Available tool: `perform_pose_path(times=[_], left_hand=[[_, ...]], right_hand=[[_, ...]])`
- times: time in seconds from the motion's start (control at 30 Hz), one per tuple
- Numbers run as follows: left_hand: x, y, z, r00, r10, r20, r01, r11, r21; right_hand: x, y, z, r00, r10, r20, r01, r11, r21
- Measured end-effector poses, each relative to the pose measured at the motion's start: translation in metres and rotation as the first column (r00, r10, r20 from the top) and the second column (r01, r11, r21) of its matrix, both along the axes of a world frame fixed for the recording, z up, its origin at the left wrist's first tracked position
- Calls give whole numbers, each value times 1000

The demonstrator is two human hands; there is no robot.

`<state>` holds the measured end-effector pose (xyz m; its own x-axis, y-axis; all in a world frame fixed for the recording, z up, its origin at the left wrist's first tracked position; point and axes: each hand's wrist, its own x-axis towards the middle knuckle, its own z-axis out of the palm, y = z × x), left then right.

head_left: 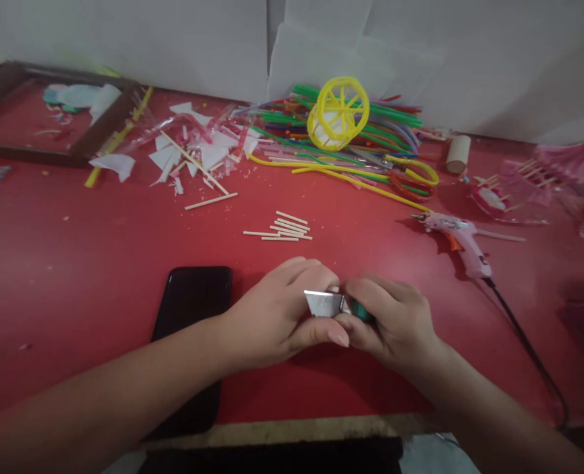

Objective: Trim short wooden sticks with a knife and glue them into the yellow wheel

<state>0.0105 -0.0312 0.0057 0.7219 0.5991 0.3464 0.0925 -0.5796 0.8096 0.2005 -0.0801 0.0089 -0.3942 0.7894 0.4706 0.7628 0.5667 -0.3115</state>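
My right hand [395, 322] is closed around the green handle of a cutter knife [324, 303], its blade pointing left. The flat of that blade lies across the curled fingers of my left hand [284, 313], above the thumb. A small pale tip shows by the left fingertips, but what those fingers hold is mostly hidden. The two hands meet just over the red table. Beyond them lies a loose group of short wooden sticks [289, 228]. Under my left forearm rests a black phone [195, 296].
A pink glue gun [457, 240] lies at right, its black cord running to the front edge. At the back are bundled pipe cleaners [282, 125], a yellow wheeled piece [338, 113], scissors [371, 158] and a cardboard roll [458, 155]. Paper scraps [217, 148] and a brown frame [81, 148] stand left.
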Motion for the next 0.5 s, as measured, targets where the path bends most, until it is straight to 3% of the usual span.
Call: perform_pose_path(times=[0.5], left_hand=[[0, -2, 4, 999, -28, 46, 22, 991, 129]], right_hand=[[-1, 0, 2, 998, 50, -26, -50, 999, -5]])
